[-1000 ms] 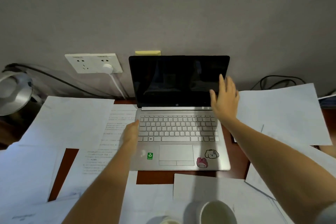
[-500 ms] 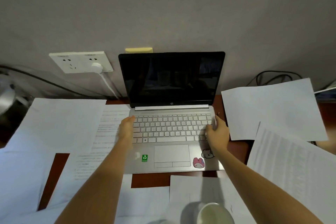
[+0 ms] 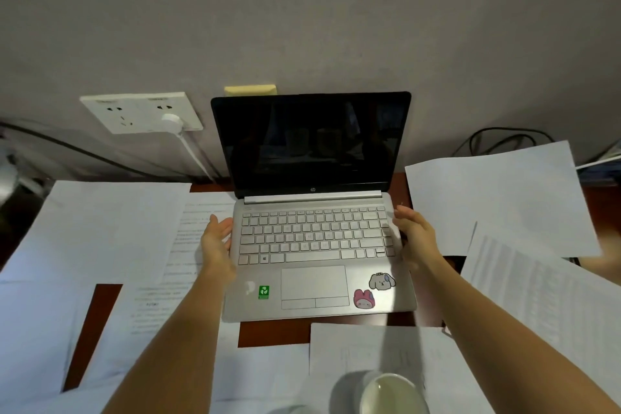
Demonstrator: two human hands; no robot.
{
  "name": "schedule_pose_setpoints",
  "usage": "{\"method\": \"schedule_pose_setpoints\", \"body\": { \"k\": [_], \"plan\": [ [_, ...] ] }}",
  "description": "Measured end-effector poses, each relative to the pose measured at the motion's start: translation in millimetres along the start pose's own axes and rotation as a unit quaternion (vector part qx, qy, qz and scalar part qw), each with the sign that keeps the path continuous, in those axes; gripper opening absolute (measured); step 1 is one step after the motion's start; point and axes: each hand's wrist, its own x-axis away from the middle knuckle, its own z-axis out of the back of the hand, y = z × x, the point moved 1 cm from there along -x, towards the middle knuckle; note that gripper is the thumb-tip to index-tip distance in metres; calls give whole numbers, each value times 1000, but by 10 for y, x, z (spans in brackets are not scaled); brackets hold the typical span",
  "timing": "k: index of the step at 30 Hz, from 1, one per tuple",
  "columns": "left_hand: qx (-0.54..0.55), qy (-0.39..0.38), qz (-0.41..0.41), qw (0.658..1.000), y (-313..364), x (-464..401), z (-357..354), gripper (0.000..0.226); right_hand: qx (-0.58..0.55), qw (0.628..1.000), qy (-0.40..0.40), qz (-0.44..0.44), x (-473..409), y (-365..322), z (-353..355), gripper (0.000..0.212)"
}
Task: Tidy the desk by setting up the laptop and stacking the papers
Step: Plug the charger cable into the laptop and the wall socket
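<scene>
A second ago the right hand (image 3: 415, 237) was up at the screen; now it and the left hand (image 3: 216, 242) flank the opened laptop (image 3: 312, 245), fingers relaxed and gripping nothing, so the scattered papers (image 3: 500, 198) beyond them come next.

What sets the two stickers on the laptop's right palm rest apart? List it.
The pink sticker is a pink character, nearer the laptop's front edge. The grey sticker is a grey-beige one, higher up and further right. Both are cartoon animals beside the touchpad.
</scene>
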Motion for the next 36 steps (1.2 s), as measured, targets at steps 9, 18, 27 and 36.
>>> {"method": "schedule_pose_setpoints", "body": {
  "k": [9,18,27,36],
  "plan": [
    [1,-10,13,1000,20,5,23,51,-3,1000,-9,-8,-35,8,15,23],
    [-238,4,-71,969,33,104,-92,32,283,941,162,88,-31,-168,-67,43],
    [-702,-159,-401,567,-361,460,-925,61,501,840,75,194,-199,-140,46,21],
    [-795,-252,-314,455,-835,708,-1906,103,256,944,142,153,-324,-39,100,24]
  ]
}}
